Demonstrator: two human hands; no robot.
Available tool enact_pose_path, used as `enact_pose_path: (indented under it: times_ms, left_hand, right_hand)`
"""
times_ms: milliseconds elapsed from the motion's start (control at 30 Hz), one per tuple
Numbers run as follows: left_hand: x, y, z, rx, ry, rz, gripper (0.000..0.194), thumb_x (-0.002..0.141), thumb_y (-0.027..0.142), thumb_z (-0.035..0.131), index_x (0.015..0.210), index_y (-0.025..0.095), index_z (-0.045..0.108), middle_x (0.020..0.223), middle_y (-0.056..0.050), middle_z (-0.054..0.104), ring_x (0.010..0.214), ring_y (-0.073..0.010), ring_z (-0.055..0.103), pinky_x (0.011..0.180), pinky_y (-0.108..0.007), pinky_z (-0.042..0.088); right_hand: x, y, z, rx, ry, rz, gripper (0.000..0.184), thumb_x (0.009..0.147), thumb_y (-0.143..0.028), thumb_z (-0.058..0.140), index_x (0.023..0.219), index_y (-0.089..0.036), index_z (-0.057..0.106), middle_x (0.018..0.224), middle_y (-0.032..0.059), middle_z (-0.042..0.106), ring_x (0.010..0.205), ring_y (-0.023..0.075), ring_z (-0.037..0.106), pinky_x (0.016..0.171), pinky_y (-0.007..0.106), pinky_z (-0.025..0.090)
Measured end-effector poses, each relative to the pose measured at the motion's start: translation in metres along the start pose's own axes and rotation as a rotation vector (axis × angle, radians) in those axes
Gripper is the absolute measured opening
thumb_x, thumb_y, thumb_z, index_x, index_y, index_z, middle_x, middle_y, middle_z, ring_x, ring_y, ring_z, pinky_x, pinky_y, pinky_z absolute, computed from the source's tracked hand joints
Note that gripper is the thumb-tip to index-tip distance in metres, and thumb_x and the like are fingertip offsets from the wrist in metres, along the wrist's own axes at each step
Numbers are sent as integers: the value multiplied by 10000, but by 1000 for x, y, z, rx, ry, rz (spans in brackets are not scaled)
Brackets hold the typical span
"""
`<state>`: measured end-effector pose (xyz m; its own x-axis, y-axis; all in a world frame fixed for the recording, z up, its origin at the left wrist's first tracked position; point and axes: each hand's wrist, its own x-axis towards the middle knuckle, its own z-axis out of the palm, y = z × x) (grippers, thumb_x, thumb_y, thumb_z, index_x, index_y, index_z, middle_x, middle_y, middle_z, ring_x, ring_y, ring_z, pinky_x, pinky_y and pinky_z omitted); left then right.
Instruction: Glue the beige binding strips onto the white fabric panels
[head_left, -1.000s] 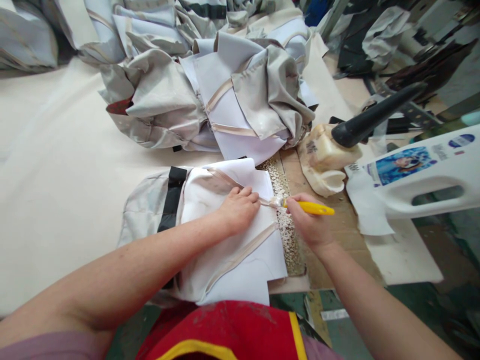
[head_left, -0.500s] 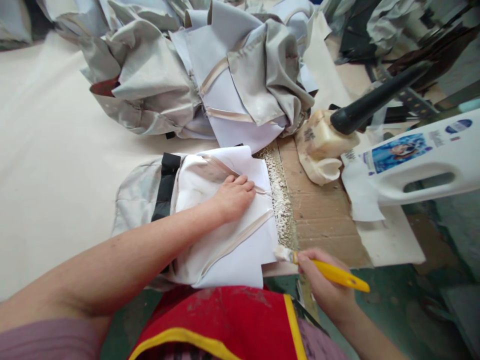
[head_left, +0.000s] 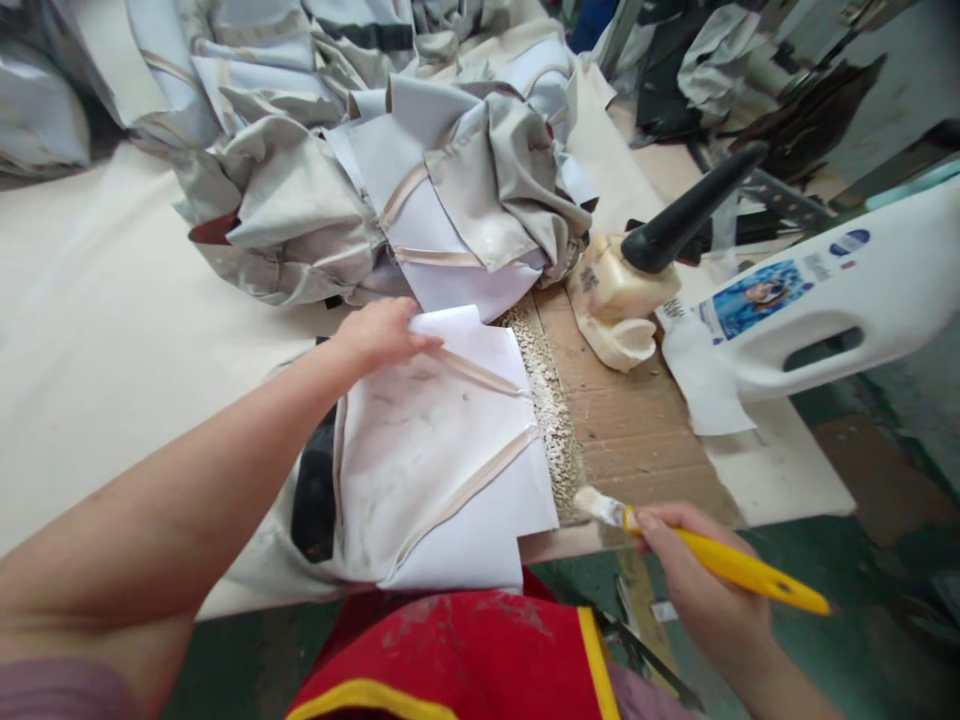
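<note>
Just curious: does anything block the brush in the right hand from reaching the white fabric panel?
Nothing raised does. The brush in the right hand is beside the white panel; only a flat speckled crust on the cardboard lies between them.

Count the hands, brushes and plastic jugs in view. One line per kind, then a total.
Hands: 2 (left hand, right hand)
Brushes: 1 (yellow-handled brush)
Plastic jugs: 2 (white plastic jug, cream plastic jug)
Total: 5

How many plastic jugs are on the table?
2. A white plastic jug lies on its side at the right, and a yellowed, cut-open plastic jug sits on the cardboard beside it, a black handle sticking out. More may hide behind the fabric pieces.
</note>
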<state>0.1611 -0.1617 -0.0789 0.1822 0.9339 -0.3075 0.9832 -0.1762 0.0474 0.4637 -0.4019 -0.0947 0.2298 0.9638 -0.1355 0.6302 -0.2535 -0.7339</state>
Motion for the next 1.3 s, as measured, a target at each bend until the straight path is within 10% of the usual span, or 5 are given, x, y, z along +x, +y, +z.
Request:
enact_pose_path:
  times_ms: [100, 567, 1000, 1200, 1300]
  left_hand:
    - [15, -12, -2, -19, -187, 12, 705, 656, 739, 492, 1129, 219, 548, 1119, -76, 618, 991, -253, 572, 789, -277, 436]
    - [8, -11, 3, -37, -116, 22, 657, 664, 727, 497, 1091, 231, 557, 1058, -62, 643, 954, -244, 596, 763, -275, 456]
    - [3, -9, -3, -55, -137, 6, 549, 696, 660, 513, 1038, 232, 555, 1064, -70, 641, 972, -244, 592, 760, -283, 456]
    - [8, -10, -1, -108, -133, 26, 488, 676, 606, 561, 977, 223, 593, 981, -53, 658, 897, -233, 604, 725, -270, 451]
    - [2, -11, -8, -128, -114, 47, 384, 696, 514, 573, 923, 206, 611, 920, -36, 660, 849, -210, 607, 682, -248, 444]
  right_hand:
    - [34, -14, 16, 121, 10, -78, 257, 837, -392, 502, 698, -201, 602, 665, 27, 623, 663, 185, 582, 612, 272, 444]
    - [76, -13, 40, 85, -159, -383, 196, 824, -339, 507, 735, -202, 616, 707, 21, 645, 682, 178, 604, 653, 288, 466]
    - [137, -30, 61, 194, -22, -191, 216, 762, -387, 505, 706, -189, 570, 617, -5, 571, 601, 159, 542, 587, 268, 435]
    - [142, -35, 67, 185, -179, -179, 206, 741, -361, 481, 682, -184, 568, 573, -23, 545, 564, 146, 514, 562, 255, 406]
    - [144, -34, 51, 115, -26, -148, 175, 699, -327, 493, 606, -190, 549, 526, -26, 513, 542, 149, 495, 555, 263, 379]
